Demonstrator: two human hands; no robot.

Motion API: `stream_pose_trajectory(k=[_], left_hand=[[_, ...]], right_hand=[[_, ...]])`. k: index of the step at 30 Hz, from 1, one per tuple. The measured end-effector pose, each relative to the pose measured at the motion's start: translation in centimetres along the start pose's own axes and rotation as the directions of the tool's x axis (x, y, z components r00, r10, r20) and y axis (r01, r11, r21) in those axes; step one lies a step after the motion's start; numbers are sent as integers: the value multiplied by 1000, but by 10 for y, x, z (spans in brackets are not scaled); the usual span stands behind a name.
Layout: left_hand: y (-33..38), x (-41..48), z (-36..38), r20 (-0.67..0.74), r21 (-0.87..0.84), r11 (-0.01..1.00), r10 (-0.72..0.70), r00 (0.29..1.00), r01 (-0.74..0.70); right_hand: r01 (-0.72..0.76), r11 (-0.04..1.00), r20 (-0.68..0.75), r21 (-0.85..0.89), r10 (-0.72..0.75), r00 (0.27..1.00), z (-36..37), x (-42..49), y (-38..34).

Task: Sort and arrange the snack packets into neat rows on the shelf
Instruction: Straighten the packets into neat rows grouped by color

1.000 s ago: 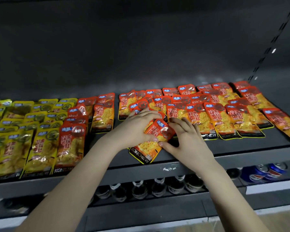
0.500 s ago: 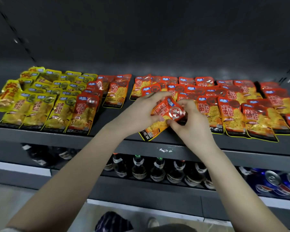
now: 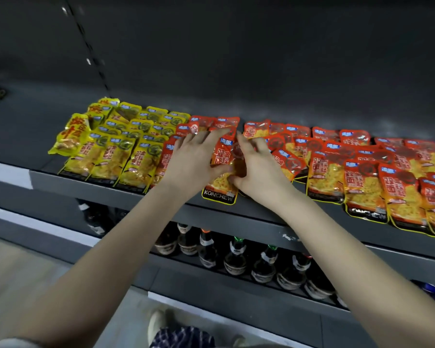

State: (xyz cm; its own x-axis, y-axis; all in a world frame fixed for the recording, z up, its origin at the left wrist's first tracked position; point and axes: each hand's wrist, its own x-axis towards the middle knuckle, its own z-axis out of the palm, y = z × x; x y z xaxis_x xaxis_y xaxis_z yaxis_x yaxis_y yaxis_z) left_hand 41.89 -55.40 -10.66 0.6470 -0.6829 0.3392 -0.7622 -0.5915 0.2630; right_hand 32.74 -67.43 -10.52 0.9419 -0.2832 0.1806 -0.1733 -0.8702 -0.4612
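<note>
Red packet (image 3: pixel 220 189) at mid-shelf (image 3: pixel 261 219), lower end overhanging shelf's front lip. Left hand (image 3: pixel 194 159) and right hand (image 3: pixel 259 169) both clamped on it, one each side. Yellow packets (image 3: pixel 106 156) toward shelf's left, other red packets (image 3: pixel 362 177) toward shelf's right. Bottles (image 3: pixel 236 257) under shelf.

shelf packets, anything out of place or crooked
Yes. At the far left, one yellow packet with big red lettering lies tilted beside the straight yellow rows. The red packet held by the left hand and right hand overhangs the shelf edge.
</note>
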Motion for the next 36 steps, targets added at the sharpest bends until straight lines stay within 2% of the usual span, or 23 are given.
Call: stream_pose_trajectory(k=[3,7,13,17,22,26,31,36], left_hand=[[-14,9,-2,43,17,999,31,999,-31],[-36,23,-7,180,8,994,102,978,-106],[-48,36,-6,218,30,992,113,970,-122],[-58,46,-6,280,13,991,122,952,-131],[-73,51,-5,402,41,988,118,908,-147],[-83,55,-1,470,51,985,123,874,-166],[-89,57,1,466,81,964,187,865,-252],[-92,61,1,481,39,960,225,847,-277]], right_hand=[[-14,999,-16,-46,13,1000,5,10,-3],[-34,997,-15,-72,33,999,8,23,-3],[-70,992,-12,-101,69,998,17,41,-10],[-106,993,57,-60,109,992,21,54,-11],[-123,992,209,19,116,971,19,62,-8],[-176,983,210,61,160,965,20,63,-4],[-220,975,187,36,210,960,21,61,-6],[-220,975,280,-9,214,936,19,54,2]])
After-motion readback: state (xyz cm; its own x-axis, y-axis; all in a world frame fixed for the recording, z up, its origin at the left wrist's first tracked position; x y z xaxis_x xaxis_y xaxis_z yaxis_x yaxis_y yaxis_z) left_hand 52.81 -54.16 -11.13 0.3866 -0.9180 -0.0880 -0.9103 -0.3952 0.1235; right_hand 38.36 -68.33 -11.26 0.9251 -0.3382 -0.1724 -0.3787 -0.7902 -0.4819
